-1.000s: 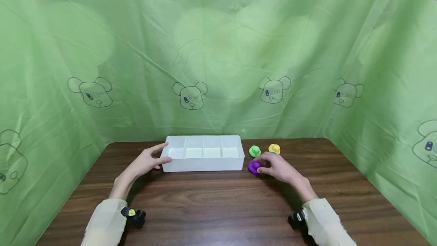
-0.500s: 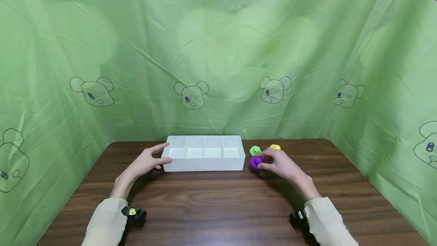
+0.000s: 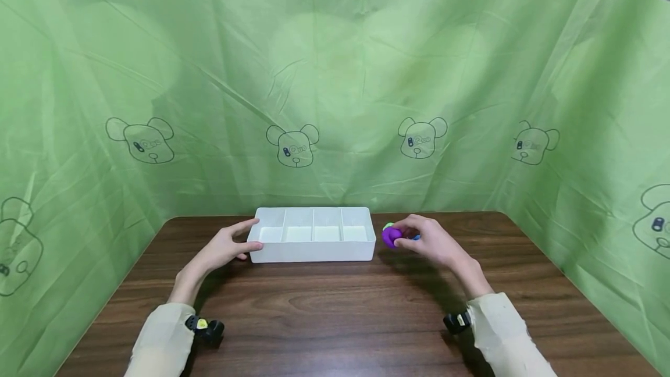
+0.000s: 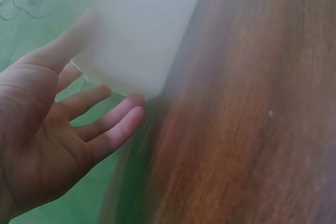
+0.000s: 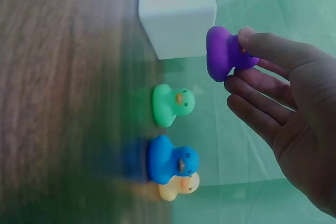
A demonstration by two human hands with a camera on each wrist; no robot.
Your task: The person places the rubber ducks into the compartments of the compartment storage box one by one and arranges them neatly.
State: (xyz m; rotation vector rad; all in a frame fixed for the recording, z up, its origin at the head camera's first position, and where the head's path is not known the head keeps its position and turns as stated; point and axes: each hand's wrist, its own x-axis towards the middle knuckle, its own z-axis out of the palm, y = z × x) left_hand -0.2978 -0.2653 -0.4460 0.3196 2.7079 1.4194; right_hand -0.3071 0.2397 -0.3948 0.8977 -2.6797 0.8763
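Note:
My right hand pinches a purple rubber duck between thumb and fingertips and holds it above the table, just right of the white divided box. At the box's left end, my left hand grips the box, thumb at the front corner and index finger at the rear rim. In the right wrist view a green rubber duck stands on the table near the box. A blue duck is farther along, partly covering a yellow duck. From the head, the right hand hides most of these ducks.
The box has a row of several compartments with bare white floors. Under everything lies a brown wooden table. A green curtain with bear drawings hangs behind the table and along both sides.
My right hand has raised the purple duck from the table and moved it slightly away from me, over the green duck in the head view. My left hand keeps its place on the box.

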